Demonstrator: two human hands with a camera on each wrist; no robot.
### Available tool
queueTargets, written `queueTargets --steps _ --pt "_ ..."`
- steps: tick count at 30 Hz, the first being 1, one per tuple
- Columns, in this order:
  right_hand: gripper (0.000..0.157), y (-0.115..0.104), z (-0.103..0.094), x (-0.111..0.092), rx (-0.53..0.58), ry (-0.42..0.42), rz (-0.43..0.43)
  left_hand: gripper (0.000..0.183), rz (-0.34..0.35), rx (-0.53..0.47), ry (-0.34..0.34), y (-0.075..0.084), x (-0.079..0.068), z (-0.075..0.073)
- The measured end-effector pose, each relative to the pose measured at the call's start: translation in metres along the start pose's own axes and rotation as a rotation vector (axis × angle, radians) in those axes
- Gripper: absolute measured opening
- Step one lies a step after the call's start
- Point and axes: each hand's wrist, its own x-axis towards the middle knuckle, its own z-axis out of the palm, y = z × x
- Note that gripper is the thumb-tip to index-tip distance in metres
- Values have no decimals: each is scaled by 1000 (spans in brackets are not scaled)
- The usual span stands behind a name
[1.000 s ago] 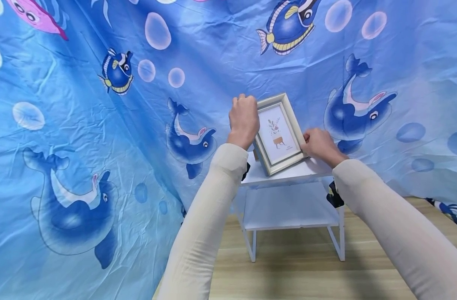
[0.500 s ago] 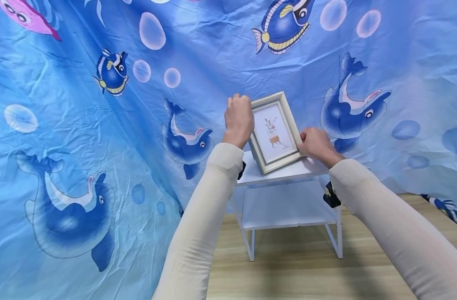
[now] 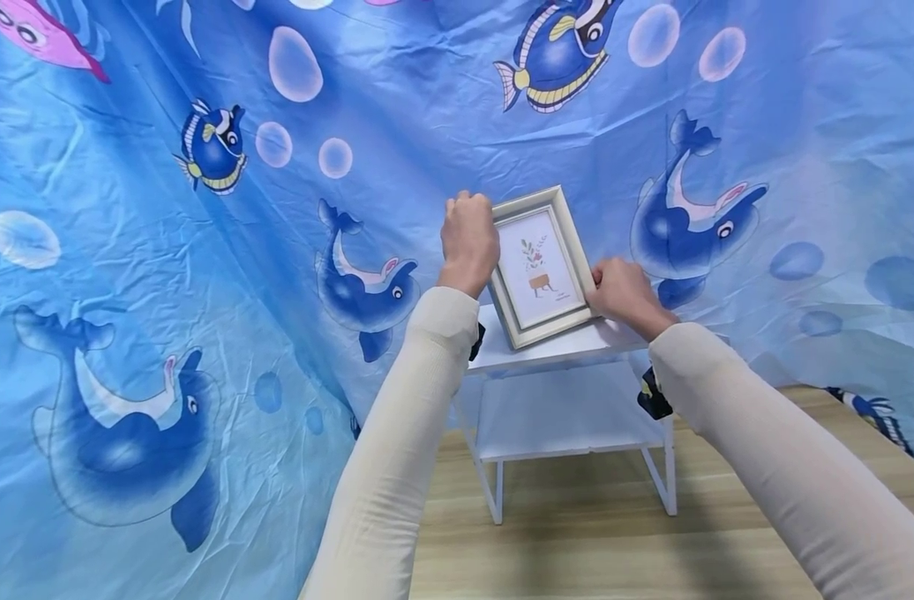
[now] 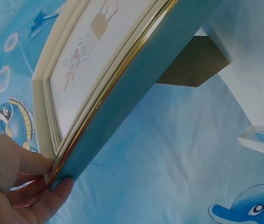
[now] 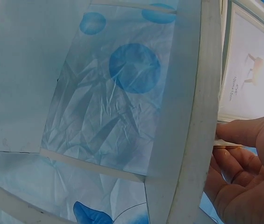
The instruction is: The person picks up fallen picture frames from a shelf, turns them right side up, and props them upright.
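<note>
A cream picture frame [image 3: 542,267], showing a print of a potted plant, leans at a slant over the white table's top [image 3: 494,348]. Its lower edge is right at the tabletop. My left hand [image 3: 470,242] holds it near the upper left; in the left wrist view the thumb and fingers pinch one corner. A brown stand flap [image 4: 195,63] sticks out behind the frame there. Low on the opposite side, my right hand [image 3: 625,292] pinches the frame's edge, thumb against fingers in the right wrist view.
The white table has a lower shelf [image 3: 569,412] and slim metal legs [image 3: 497,492]. Around it hangs a blue curtain [image 3: 262,450] printed with dolphins and fish, close behind the table. Wood-patterned flooring [image 3: 599,550] lies below.
The whole scene has shifted a little left in the head view. The frame has turned slightly more upright, and the brown piece seen behind its left side is now hidden. Both hands keep their hold.
</note>
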Motion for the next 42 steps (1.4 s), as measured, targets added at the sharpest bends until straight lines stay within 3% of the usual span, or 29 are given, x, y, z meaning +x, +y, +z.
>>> queueTargets --steps 18,27,42 --pt "21 -1 2 -6 14 14 -2 24 12 3 -19 -2 3 7" --pt "25 -2 1 -8 29 40 12 24 51 -25 -13 -3 6 7" --pt "13 -11 -2 -14 12 35 40 23 55 -61 -12 -9 10 11"
